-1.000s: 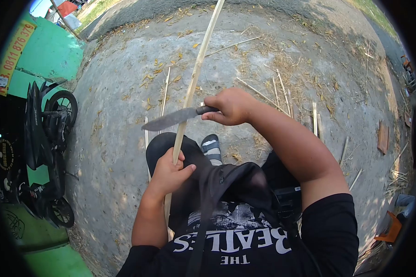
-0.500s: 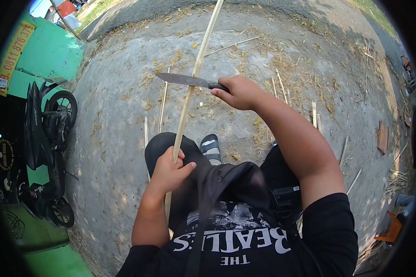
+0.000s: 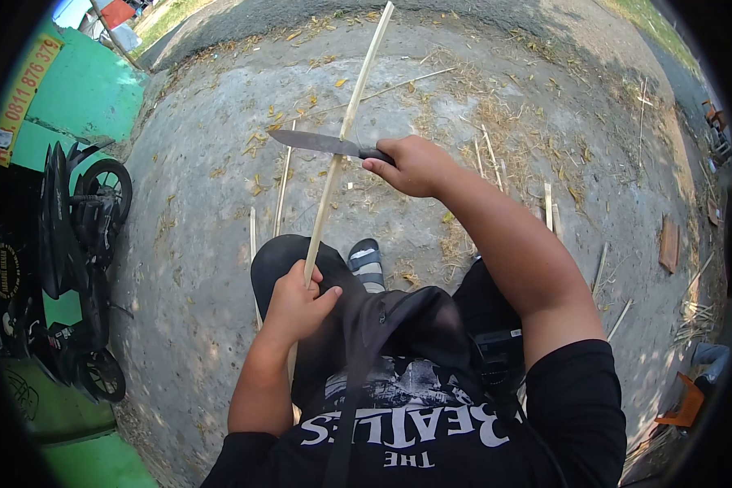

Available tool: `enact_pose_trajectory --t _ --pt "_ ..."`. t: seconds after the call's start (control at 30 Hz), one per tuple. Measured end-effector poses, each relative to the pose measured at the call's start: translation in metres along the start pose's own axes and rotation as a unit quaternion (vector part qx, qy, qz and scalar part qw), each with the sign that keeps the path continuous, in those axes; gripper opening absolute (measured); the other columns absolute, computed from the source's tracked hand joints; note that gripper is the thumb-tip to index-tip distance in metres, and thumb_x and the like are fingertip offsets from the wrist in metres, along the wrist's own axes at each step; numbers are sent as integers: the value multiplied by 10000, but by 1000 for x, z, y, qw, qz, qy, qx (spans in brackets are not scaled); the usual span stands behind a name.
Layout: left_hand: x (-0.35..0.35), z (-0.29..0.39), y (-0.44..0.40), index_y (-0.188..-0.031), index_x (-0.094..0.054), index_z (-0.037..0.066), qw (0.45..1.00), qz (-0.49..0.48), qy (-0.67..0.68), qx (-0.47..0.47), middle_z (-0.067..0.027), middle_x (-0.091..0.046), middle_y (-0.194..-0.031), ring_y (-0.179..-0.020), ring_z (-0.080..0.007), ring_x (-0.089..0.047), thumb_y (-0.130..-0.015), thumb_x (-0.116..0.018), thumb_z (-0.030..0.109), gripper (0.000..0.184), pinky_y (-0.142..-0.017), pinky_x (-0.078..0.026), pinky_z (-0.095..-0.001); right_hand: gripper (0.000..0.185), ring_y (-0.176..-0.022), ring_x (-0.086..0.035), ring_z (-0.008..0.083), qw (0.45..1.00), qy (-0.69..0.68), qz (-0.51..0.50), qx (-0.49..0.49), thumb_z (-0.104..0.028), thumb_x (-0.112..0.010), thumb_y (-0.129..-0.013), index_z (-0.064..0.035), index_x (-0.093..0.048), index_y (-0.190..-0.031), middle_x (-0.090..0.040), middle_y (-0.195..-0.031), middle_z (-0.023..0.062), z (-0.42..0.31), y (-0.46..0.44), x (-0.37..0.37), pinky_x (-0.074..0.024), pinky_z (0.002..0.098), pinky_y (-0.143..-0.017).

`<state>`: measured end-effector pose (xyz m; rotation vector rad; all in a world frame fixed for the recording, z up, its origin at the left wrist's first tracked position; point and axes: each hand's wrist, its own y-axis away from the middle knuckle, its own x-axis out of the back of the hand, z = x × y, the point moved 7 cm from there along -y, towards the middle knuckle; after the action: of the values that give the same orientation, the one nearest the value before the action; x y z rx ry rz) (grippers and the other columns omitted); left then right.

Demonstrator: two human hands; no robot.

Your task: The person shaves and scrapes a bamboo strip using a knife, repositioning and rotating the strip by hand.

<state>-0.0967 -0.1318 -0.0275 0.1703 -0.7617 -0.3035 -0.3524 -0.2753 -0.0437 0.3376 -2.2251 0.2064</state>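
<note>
A long, pale strip of split bamboo or wood (image 3: pixel 330 189) slants up and away from my lap. Its near end runs under my left forearm. My left hand (image 3: pixel 298 302) is closed around the strip's lower part, just above my knee. In my right hand (image 3: pixel 411 165) is the dark handle of a knife (image 3: pixel 313 142). The long dark blade points left and lies across the strip, touching it well above my left hand. Which way the cutting edge faces I cannot tell.
Thin strips (image 3: pixel 285 179) lie on the concrete ground (image 3: pixel 195 244) ahead and to the right, among shavings (image 3: pixel 496 122) and dry leaves. A black motorcycle (image 3: pixel 81 244) stands at the left by a green wall. A brown wooden block (image 3: pixel 669 244) and an orange object (image 3: pixel 681 400) are at the right.
The knife and my right hand have shifted very slightly left and nearer to me. The strip's far tip now shows at the top. My left hand keeps its hold.
</note>
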Motion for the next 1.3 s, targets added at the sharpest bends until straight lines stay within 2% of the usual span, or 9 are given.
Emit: enact_pose_trajectory --t 0.17,0.3,0.4,0.57,0.7,1.0,1.13,1.2,1.3 --pt "-3 -11 -1 -963 -529 49 998 -22 51 12 54 -444 -622 -583 -54 -409 -825 -836 109 341 -550 -378 -265 525 -821 -689 433 980 67 -80 171 -600 -562 -999 -84 -658 -968 -690 -789 193 -49 24 -27 -526 547 -735" --pt "2 -4 3 -964 -533 37 998 -45 37 20 38 -444 -601 -568 -71 -413 -821 -835 131 346 -552 -400 -275 537 -856 -692 431 995 79 -52 -26 -595 -552 -1007 -74 -679 -976 -705 -828 199 7 -4 11 -536 540 -762" --pt "2 -12 1 -965 -529 42 998 -30 57 19 45 -441 -605 -572 -62 -409 -825 -829 122 340 -548 -394 -274 542 -857 -691 435 999 6 17 -33 -600 -551 -1005 -77 -689 -983 -709 -840 197 -10 5 1 -537 538 -772" --pt "-2 -13 -3 -962 -528 45 996 -39 77 20 46 -431 -605 -571 -60 -402 -829 -825 115 333 -541 -385 -270 534 -825 -690 434 979 90 -84 160 -606 -557 -999 -89 -673 -939 -707 -825 182 -52 24 -22 -531 542 -747" --pt "2 -4 3 -969 -528 44 998 -56 30 19 52 -421 -614 -579 -54 -400 -830 -827 114 337 -540 -379 -265 516 -813 -692 421 997 63 -37 -25 -586 -562 -1007 -88 -684 -949 -702 -796 181 10 0 23 -530 529 -735" --pt "0 -14 -1 -979 -514 57 992 -60 103 32 65 -410 -616 -572 -45 -382 -826 -831 99 355 -545 -369 -254 528 -826 -691 439 978 97 -57 176 -591 -531 -1018 -75 -636 -984 -692 -797 191 -36 18 -19 -528 554 -737" --pt "1 -13 -2 -972 -511 59 994 -69 71 37 65 -411 -619 -572 -43 -380 -829 -828 96 349 -539 -363 -256 523 -864 -697 426 998 51 -12 -47 -580 -535 -1022 -75 -672 -1019 -709 -851 192 7 -4 7 -541 532 -759" --pt "0 -17 0 -970 -515 57 995 -37 82 30 67 -412 -616 -566 -42 -376 -835 -824 99 339 -534 -360 -259 517 -865 -695 430 999 -2 42 -35 -585 -535 -1020 -84 -663 -1034 -705 -856 199 -9 0 4 -536 539 -758" --pt "0 -8 -2 -969 -521 53 996 -43 68 35 64 -418 -613 -563 -44 -377 -842 -820 107 330 -533 -363 -262 511 -862 -693 432 989 88 -70 92 -591 -542 -1013 -91 -643 -1033 -701 -843 196 -32 15 -5 -528 548 -744"
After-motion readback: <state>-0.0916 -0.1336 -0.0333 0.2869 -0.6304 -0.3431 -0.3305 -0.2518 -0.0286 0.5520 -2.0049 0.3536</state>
